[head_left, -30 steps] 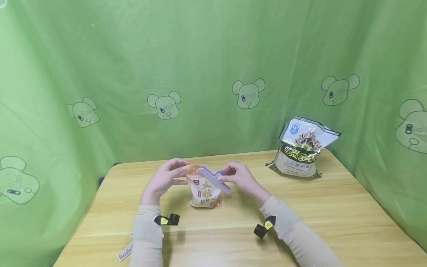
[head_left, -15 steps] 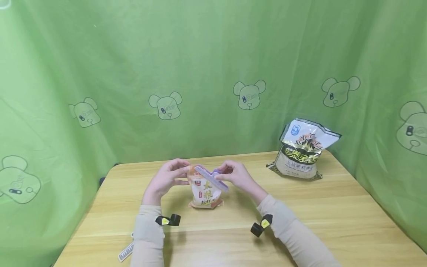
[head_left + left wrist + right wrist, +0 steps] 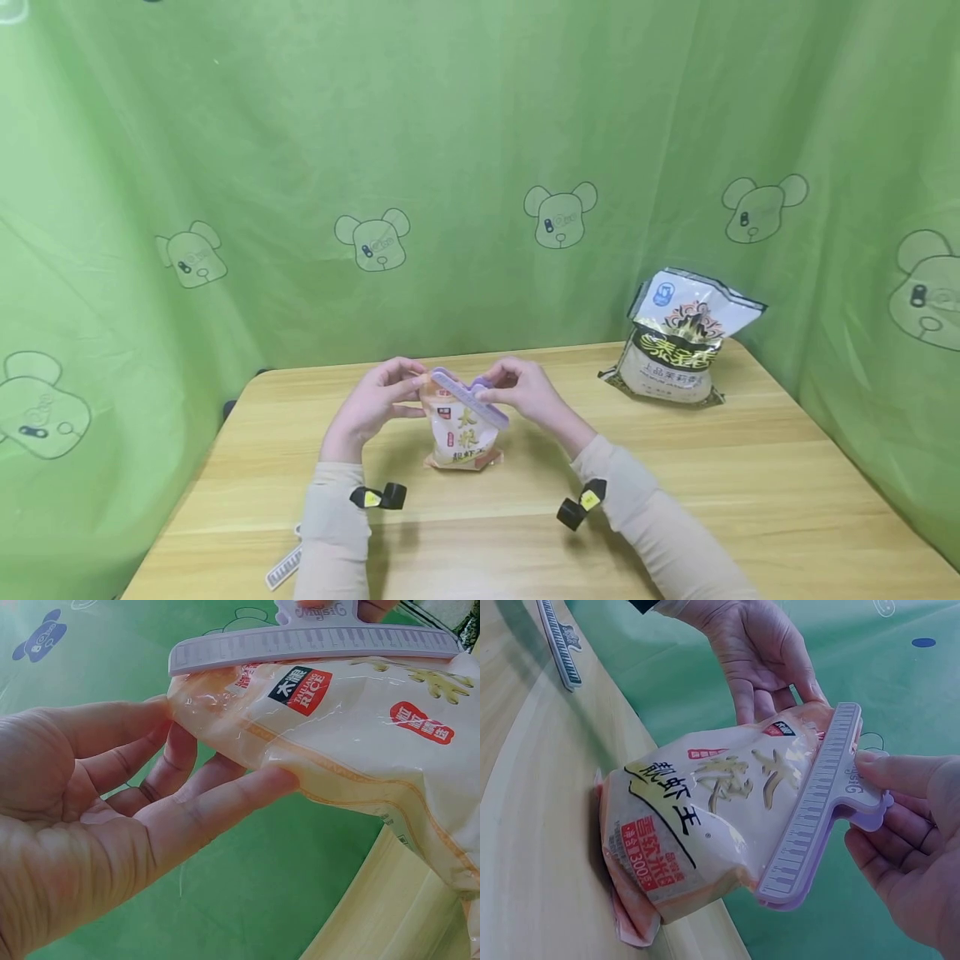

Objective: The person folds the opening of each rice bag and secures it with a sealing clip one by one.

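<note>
While the left hand (image 3: 367, 404) grasps the small rice bag (image 3: 453, 433) at its upper left corner, thumb on the near edge, the right hand (image 3: 528, 393) pinches the handle of a purple clip (image 3: 471, 399), thumb in front. Clip runs slantwise across the bag's top, touching it. Small rice bag sits on the counter (image 3: 675, 467), between both hands. Larger rice bag (image 3: 671, 354) stands back right, well apart. Second clip (image 3: 284, 568) lies by the left sleeve (image 3: 332, 537), partly hidden.

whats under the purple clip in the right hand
The top of the small rice bag runs up to the purple clip and passes beneath its bar. The strip beneath is covered, so I can't tell how far in it reaches or whether it's folded.
</note>
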The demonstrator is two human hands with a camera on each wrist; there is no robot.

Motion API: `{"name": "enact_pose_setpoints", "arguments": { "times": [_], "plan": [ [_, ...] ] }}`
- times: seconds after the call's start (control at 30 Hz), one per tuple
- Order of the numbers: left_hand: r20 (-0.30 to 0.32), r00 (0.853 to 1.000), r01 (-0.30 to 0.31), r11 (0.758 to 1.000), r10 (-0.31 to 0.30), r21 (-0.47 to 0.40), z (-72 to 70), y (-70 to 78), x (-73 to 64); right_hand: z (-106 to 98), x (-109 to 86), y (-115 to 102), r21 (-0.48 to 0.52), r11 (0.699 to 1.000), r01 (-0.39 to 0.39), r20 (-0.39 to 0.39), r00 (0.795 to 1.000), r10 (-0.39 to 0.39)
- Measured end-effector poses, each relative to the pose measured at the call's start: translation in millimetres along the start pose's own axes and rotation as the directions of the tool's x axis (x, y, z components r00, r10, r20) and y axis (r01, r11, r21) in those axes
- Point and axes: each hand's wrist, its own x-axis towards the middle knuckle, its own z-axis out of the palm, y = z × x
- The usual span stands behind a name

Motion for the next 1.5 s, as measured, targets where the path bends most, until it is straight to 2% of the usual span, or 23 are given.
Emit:
{"name": "enact_pose_setpoints", "arguments": {
  "times": [0.17, 0.63, 0.83, 1.0, 1.27, 1.5],
  "plan": [
    [-0.003, 1.000, -0.002, 1.000, 0.002, -0.005, 0.0, -1.3, 0.1, 2.1, 8.0, 11.8, -0.003, 1.000, 0.009, -0.006, 1.000, -0.009],
    [-0.004, 1.000, -0.002, 1.000, 0.002, 0.010, -1.4, -0.5, 0.1, 1.9, 6.1, 10.6, 0.011, 1.000, 0.013, 0.016, 1.000, -0.013],
    [-0.043, 0.999, 0.011, 0.997, -0.007, 0.076, 0.0, 2.9, -1.5, -1.3, -5.5, -12.2, 0.024, 1.000, 0.008, 0.045, 0.999, -0.009],
    [-0.079, 0.997, 0.001, 0.993, 0.009, 0.117, 3.6, 8.6, -3.5, -3.3, -6.2, -8.4, 0.050, 0.999, 0.005, 0.052, 0.999, -0.008],
    [-0.102, 0.993, -0.040, 0.979, 0.062, 0.202, 12.4, 21.0, -6.2, -13.2, -10.7, -7.6, 0.093, 0.996, -0.004, 0.063, 0.998, -0.002],
    [-0.153, 0.981, -0.068, 0.949, 0.120, 0.308, 15.1, 14.1, 7.9, -28.8, -19.1, -5.2, 0.041, 0.999, -0.009, 0.030, 1.000, 0.008]
  ]
}}
